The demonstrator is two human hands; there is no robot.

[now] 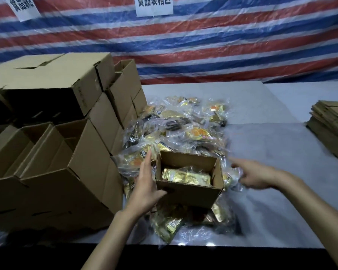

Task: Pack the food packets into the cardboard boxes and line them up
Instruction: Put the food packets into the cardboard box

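Observation:
A small open cardboard box (185,193) sits on top of the heap of clear and gold food packets (181,125) in the middle of the table. Gold packets (185,176) lie inside it. My left hand (144,184) grips the box's left side, thumb on the front wall and fingers stretched along the left wall. My right hand (254,174) hovers just right of the box over packets at the heap's right edge. It is blurred, fingers pointing left, and I cannot tell whether it holds a packet.
Stacked cardboard boxes (66,152) fill the table's left side, some with open tops. A pile of flattened cartons (332,123) lies at the right edge. The grey table (271,191) ends at a dark front edge. A striped tarp (203,45) hangs behind.

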